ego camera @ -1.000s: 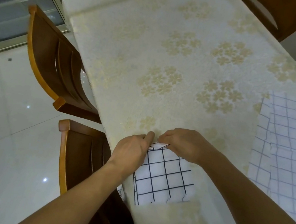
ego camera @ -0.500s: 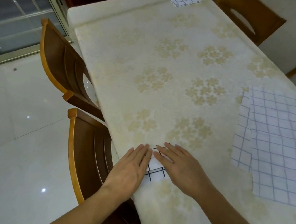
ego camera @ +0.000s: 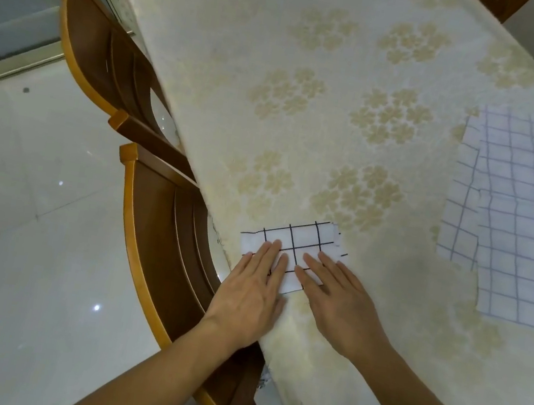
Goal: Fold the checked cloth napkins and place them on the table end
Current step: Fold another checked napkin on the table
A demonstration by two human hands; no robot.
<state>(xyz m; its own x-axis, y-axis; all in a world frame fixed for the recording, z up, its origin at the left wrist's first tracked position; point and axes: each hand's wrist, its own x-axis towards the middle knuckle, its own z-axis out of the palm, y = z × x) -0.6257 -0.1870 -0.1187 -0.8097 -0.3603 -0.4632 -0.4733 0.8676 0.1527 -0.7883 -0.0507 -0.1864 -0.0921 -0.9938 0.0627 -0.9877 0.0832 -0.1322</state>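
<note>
Both hands, left (ego camera: 254,290) and right (ego camera: 335,301), now lie flat with straight fingers on the small folded napkin (ego camera: 300,247) near the desk (ego camera: 307,111) edge. A second ago they pinched it bigger. Folding looks done; more napkins (ego camera: 527,213) wait, unfolded.

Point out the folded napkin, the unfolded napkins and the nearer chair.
Folded napkin (ego camera: 301,242), head view, bare upper part above the fingertips.
Unfolded napkins (ego camera: 529,220), head view, middle of the top sheet.
Nearer chair (ego camera: 163,239), head view, backrest panel.
</note>
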